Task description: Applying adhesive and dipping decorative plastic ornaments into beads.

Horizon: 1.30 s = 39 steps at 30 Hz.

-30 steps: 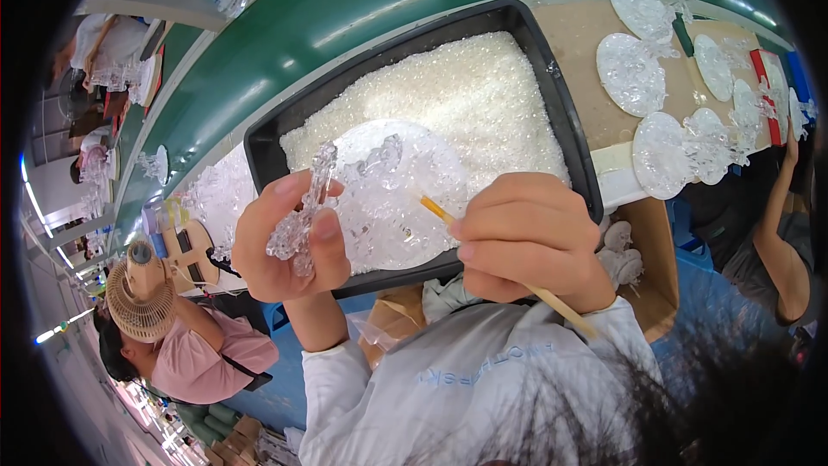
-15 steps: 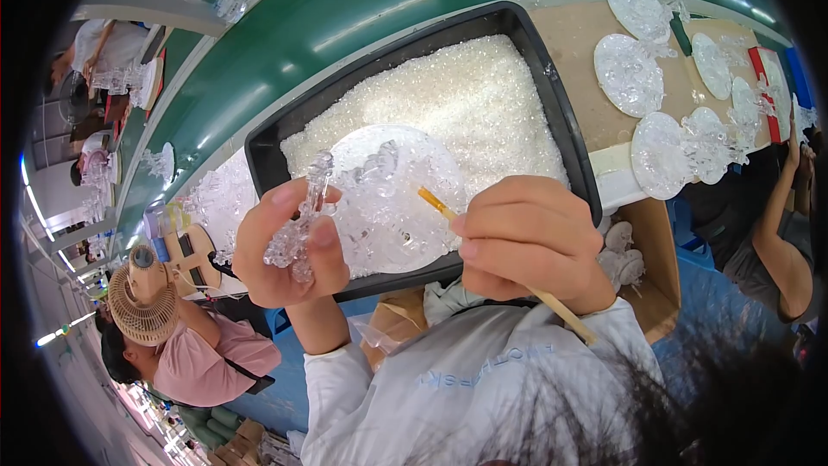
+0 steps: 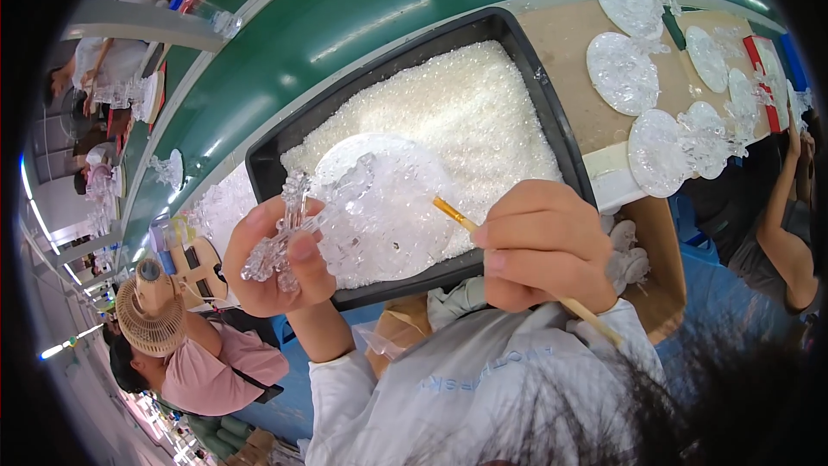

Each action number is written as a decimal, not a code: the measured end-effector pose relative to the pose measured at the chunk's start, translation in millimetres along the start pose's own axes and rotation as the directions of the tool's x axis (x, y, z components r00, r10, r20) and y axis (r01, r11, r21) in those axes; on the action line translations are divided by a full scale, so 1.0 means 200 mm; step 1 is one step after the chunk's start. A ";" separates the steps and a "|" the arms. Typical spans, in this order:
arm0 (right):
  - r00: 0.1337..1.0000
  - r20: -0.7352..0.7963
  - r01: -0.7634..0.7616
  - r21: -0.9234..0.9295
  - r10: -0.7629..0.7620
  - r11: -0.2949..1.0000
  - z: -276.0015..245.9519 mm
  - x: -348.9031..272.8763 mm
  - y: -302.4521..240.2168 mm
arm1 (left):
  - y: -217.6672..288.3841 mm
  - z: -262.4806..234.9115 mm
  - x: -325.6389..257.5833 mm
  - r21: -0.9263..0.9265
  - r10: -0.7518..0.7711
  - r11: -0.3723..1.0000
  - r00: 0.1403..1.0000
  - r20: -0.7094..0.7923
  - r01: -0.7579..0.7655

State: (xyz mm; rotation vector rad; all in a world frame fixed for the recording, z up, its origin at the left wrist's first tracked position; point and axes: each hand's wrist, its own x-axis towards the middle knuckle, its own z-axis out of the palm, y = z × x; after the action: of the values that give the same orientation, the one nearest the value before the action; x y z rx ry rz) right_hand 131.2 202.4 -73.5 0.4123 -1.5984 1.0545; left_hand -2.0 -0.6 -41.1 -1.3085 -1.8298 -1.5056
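A: Two hands up over the near edge of the black tray. Left hand pinches a clear ornament, thumb across the front, other fingers curled behind it. Right hand is closed around a thin wooden stick.

B: Orientation?

A: Stick's long axis runs from near right to far left, yellowish tip aimed at the ornament's round face. Its back end pokes out below the right hand, over the white sleeve. Ornament's disc faces the camera; a spiky branched piece hangs off its left side, running roughly near to far through the grip.

B: Tip touching?

A: Cannot tell. Clear on clear (the tray behind is full of white, glassy granules, so edges wash out). The stick's middle is hidden inside the fist, and the left palm is covered by the ornament.

B: Materials?

A: Ornament looks like transparent moulded plastic, bumpy and faceted. Tray is matte black and rectangular, on a green belt surface. Far right, several similar clear discs lie flat on a tan board. A co-worker in pink sits near left, partly cut off.
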 end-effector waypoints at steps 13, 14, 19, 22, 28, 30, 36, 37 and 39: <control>0.995 0.048 0.092 -0.056 -0.089 0.994 -0.01 0.03 -0.02 | -0.02 -0.05 0.03 -0.027 0.069 0.997 0.995 0.072 -0.067; 0.996 0.045 0.079 -0.073 -0.076 0.994 -0.02 0.03 -0.03 | -0.03 -0.05 0.03 -0.043 0.080 0.996 0.991 0.108 -0.076; 0.988 -0.011 0.157 0.062 -0.157 0.986 -0.01 -0.02 0.00 | -0.01 -0.03 0.02 -0.040 0.053 0.998 0.997 0.049 -0.051; 0.992 0.068 0.102 0.004 -0.102 0.995 -0.02 -0.02 -0.01 | -0.02 -0.04 0.01 -0.029 0.015 0.999 1.000 0.015 -0.015; 0.995 0.053 0.081 0.003 -0.081 0.997 -0.02 0.00 -0.02 | -0.03 -0.04 0.01 -0.053 0.011 0.999 1.000 0.014 -0.010; 0.992 -0.003 0.123 0.000 -0.123 0.992 -0.02 0.00 -0.02 | -0.04 -0.06 0.00 -0.058 0.023 0.998 0.999 0.046 -0.020; 0.990 0.037 0.133 0.088 -0.136 0.987 -0.05 -0.03 -0.01 | -0.07 -0.03 -0.01 -0.014 0.111 0.994 0.994 0.006 -0.111; 0.990 0.035 0.136 0.090 -0.139 0.987 -0.05 -0.03 -0.01 | -0.08 -0.04 -0.02 -0.035 0.130 0.991 0.991 0.008 -0.130; 0.997 0.005 0.079 0.044 -0.080 0.996 -0.06 -0.03 -0.01 | -0.08 -0.04 -0.02 -0.057 0.151 0.987 0.988 0.009 -0.150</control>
State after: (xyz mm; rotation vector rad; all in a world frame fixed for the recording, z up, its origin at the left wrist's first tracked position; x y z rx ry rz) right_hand 141.2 208.6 -77.4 0.5055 -1.5543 1.0298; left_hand -16.0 -9.7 -50.9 -1.4521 -1.6660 -1.4808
